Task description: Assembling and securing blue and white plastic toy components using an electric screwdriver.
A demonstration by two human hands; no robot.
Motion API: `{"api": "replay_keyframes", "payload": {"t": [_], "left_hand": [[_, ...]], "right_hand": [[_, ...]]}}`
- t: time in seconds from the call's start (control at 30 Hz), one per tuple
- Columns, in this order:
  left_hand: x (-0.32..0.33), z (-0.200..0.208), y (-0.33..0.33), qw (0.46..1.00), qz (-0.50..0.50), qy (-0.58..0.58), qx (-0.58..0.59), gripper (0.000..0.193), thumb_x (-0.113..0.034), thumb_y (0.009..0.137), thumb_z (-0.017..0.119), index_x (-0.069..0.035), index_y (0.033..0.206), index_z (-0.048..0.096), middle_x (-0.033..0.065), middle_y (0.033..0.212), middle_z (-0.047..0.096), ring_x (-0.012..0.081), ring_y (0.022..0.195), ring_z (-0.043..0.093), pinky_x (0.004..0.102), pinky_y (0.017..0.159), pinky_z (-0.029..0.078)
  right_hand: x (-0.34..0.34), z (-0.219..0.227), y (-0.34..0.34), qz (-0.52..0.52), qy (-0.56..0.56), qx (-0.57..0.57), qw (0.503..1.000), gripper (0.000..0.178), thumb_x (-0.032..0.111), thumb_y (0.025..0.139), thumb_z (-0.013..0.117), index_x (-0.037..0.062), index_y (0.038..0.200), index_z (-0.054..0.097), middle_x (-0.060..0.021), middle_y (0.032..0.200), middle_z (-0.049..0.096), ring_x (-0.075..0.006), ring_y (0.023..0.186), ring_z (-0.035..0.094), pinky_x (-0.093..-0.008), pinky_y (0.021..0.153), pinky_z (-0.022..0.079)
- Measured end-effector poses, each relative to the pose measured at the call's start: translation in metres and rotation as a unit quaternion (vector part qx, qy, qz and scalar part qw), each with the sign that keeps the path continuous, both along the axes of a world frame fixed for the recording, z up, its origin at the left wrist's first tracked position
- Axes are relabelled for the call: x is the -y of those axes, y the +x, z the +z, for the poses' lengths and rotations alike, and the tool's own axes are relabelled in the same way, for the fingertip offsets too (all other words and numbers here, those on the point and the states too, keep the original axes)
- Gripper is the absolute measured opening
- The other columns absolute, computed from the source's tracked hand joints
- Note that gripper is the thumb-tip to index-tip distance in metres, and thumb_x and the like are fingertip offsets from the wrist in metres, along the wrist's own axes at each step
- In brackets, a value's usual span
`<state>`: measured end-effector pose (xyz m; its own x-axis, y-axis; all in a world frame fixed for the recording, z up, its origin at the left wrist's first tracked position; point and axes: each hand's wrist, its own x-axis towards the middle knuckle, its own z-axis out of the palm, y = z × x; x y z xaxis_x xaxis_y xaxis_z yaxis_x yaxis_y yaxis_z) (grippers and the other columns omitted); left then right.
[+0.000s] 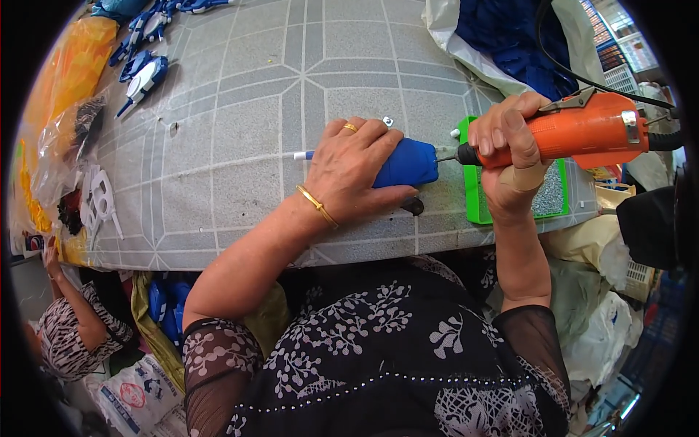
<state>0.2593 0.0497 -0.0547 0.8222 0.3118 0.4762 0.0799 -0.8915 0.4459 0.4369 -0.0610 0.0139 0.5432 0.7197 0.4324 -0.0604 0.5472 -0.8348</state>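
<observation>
As Held Left of the Green Tray [473,200]: Blue Casing [413,164], Orange Driver [582,135]

Though partly hidden, the blue casing lies on the table [240,146], left of the tray, pressed beneath the spread left hand [349,156]. Right hand [513,138]: clamped around the driver, over the tray, masking part of it. Bit [446,157] at casing's edge; exact contact cannot be told. Tray contents [551,193]: small grey pieces, kind indistinct. White sack [138,393], far lower left of tray: printed, lettering too small to read.

From the person's head, the fisheye view looks steeply down and slightly forward, fairly close above the left hand [348,159] near frame centre; the table [247,146] curves across the upper half, the wearer's shirt [378,357] fills the lower middle.
</observation>
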Motion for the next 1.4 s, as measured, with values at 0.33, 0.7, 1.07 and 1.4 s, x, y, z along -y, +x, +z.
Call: {"api": "replay_keyframes", "payload": {"t": [0.33, 0.7, 1.07, 1.4], "left_hand": [[-0.001, 0.001, 0.000, 1.000, -0.009, -0.024, -0.011, 0.068, -0.042, 0.068, 0.084, -0.002, 0.119, 0.062, 0.0116, 0.104, 0.060, 0.0315, 0.098, 0.058, 0.0421, 0.083, 0.046], [0.002, 0.011, 0.007, 0.999, -0.006, 0.010, -0.032, 0.066, -0.046, 0.072, 0.081, -0.002, 0.118, 0.063, 0.0123, 0.107, 0.062, 0.0339, 0.098, 0.060, 0.0436, 0.084, 0.050], [-0.004, 0.035, -0.017, 0.995, 0.101, 0.009, -0.015, 0.060, -0.034, 0.072, 0.087, 0.000, 0.117, 0.066, 0.0189, 0.108, 0.066, 0.0390, 0.098, 0.063, 0.0459, 0.087, 0.051], [0.036, 0.086, -0.287, 0.853, 0.274, -0.421, -0.143, 0.053, -0.020, 0.070, 0.080, 0.002, 0.117, 0.069, 0.0037, 0.088, 0.068, 0.0132, 0.076, 0.063, 0.0271, 0.070, 0.052]], "right_hand": [[0.000, -0.007, 0.006, 0.042, -0.037, 0.031, 0.998, 0.017, 0.011, 0.092, 0.063, 0.0129, 0.094, 0.046, -0.0005, 0.066, 0.045, -0.0128, 0.052, 0.045, -0.0320, 0.058, 0.042], [-0.011, -0.003, 0.008, 0.048, -0.083, 0.050, 0.994, 0.017, -0.002, 0.084, 0.065, 0.0054, 0.082, 0.050, -0.0032, 0.062, 0.048, -0.0123, 0.046, 0.049, -0.0277, 0.045, 0.043], [0.045, 0.034, 0.078, -0.011, -0.135, 0.092, 0.987, 0.060, 0.017, 0.085, 0.077, 0.0035, 0.133, 0.044, -0.0025, 0.099, 0.061, -0.0140, 0.091, 0.062, -0.0302, 0.082, 0.050], [0.022, -0.052, 0.275, -0.343, -0.415, 0.536, 0.650, 0.041, 0.025, 0.089, 0.060, 0.0110, 0.128, 0.058, -0.0163, 0.110, 0.064, -0.0352, 0.097, 0.066, -0.0462, 0.085, 0.054]]}}
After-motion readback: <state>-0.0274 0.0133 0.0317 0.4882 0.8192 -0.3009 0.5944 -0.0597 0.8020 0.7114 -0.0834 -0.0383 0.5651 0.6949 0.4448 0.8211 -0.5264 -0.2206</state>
